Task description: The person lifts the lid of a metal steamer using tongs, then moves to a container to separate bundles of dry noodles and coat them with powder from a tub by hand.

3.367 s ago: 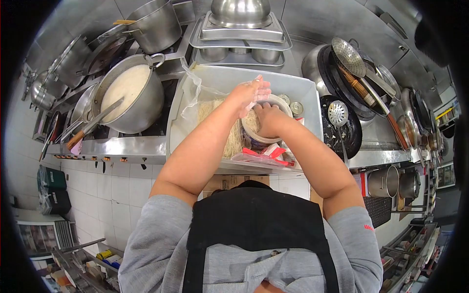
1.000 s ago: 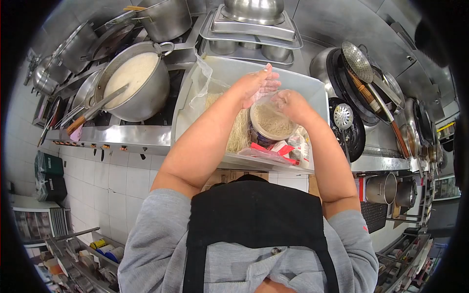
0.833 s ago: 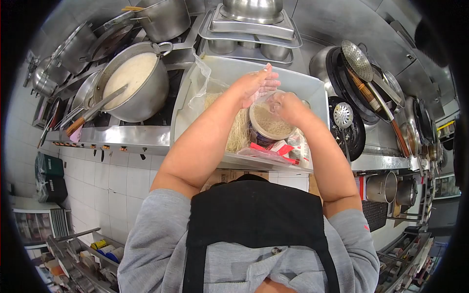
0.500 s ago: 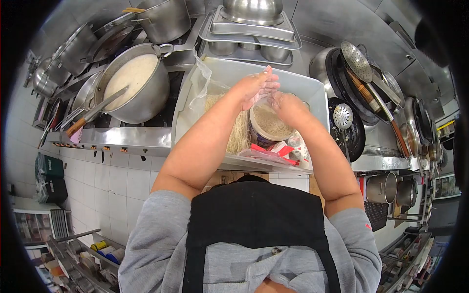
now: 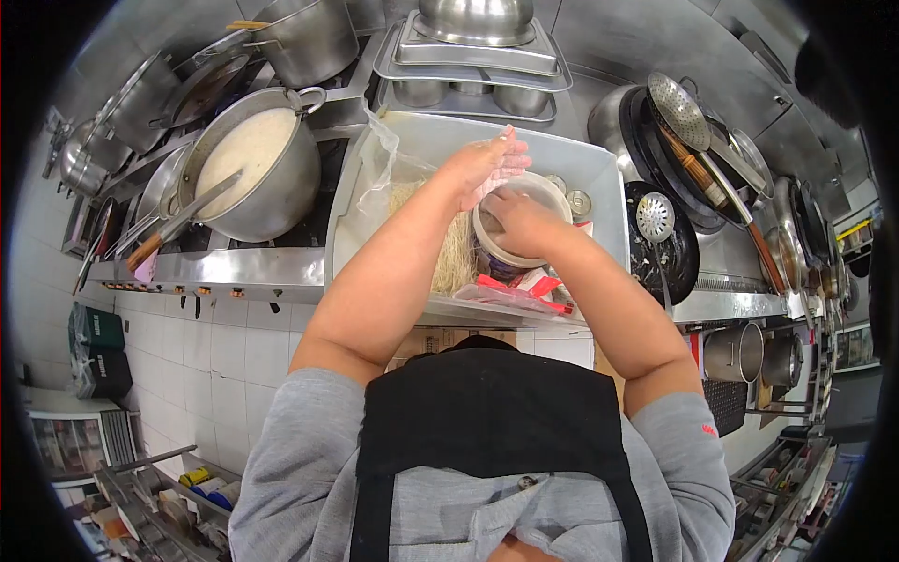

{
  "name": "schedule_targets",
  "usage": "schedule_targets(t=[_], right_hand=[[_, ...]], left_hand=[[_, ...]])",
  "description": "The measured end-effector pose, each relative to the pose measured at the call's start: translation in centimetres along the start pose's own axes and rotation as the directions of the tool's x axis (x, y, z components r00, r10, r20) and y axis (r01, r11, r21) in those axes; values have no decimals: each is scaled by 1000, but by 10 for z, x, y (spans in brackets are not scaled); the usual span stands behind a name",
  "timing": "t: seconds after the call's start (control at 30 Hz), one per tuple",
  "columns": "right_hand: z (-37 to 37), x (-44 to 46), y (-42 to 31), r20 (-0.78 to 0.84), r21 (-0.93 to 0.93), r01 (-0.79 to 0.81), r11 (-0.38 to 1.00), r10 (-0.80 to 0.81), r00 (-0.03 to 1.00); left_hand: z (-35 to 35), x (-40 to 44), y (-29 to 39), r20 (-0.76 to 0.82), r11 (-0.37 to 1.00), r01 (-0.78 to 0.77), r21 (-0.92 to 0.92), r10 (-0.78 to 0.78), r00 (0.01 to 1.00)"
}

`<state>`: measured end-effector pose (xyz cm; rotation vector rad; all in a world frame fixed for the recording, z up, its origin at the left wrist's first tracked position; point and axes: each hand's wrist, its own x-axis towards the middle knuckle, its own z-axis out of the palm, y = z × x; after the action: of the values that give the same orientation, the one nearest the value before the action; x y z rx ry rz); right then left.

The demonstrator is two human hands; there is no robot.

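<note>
My left hand is held beside the upper left rim of a round white-rimmed tub, its fingers stretched out and dusted with white. My right hand is down inside the tub, with fingers extended toward the bottom and their tips partly hidden. Both are over a large pale plastic bin. Dry thin noodles lie left of the tub. Red and white packets rest in front of it, and metal-topped cans stand to its right.
A big pot of whitish liquid with a wooden-handled utensil sits on the stove at left. Trays with a metal bowl are behind the bin. At right are a black wok, a skimmer and stacked pans.
My right hand has gone from near my left hand, above the tub, down into it. My left hand has barely moved. The cans at the right have come into view.
</note>
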<state>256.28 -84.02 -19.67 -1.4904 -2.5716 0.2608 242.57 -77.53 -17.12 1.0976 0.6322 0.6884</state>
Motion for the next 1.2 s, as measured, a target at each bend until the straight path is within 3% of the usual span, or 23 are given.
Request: schedule_targets(t=[0.07, 0.13, 0.23, 0.37, 0.43, 0.47, 0.53, 0.63, 0.77, 0.83, 0.97, 1.07, 1.2], right_hand=[[6, 1, 3, 11, -28, 30, 999, -29, 1000], [-5, 2, -1, 129, 115, -28, 993, 13, 992], [-17, 2, -9, 187, 48, -69, 996, 59, 981], [-26, -5, 22, 80, 120, -89, 989, 79, 994], [-35, -8, 27, 257, 257, -223, 940, 156, 954], [-31, -11, 22, 260, 256, -219, 941, 151, 954], [-20, -18, 3, 219, -22, -135, 991, 137, 966], [-17, -11, -10, 328, -53, -193, 980, 200, 923], [-22, -8, -7, 310, -8, -92, 996, 90, 946], [-22, -8, 0, 258, 109, -24, 994, -5, 966], [-20, -6, 7, 217, 155, -32, 987, -3, 976], [-16, -1, 15, 87, 132, -13, 991, 1, 996], [-30, -4, 8, 59, 108, -155, 982, 150, 987]], left_hand=[[0, -1, -1, -1, 1000, 14, -3, -14, 1000], [-1, 1, 0, -4, 1000, 21, 2, -21, 1000], [-5, 3, -4, -6, 999, 31, -7, -31, 999], [-6, 5, -5, 19, 998, 16, -57, -15, 1000], [-6, 2, -5, 7, 998, 18, -56, -18, 1000], [-5, 2, -4, 8, 998, 18, -57, -18, 1000], [-6, 2, -3, 10, 998, 24, -52, -23, 1000], [-3, 1, -2, 17, 999, 22, -46, -21, 1000], [-2, 1, -1, -14, 998, 16, -67, -17, 1000], [-2, -1, -1, -4, 998, 18, -63, -18, 1000], [0, -1, 0, -10, 998, 33, -52, -34, 999], [-1, 1, -1, 5, 998, 20, -61, -20, 1000], [-2, 1, -2, 9, 997, 23, -69, -23, 1000]])
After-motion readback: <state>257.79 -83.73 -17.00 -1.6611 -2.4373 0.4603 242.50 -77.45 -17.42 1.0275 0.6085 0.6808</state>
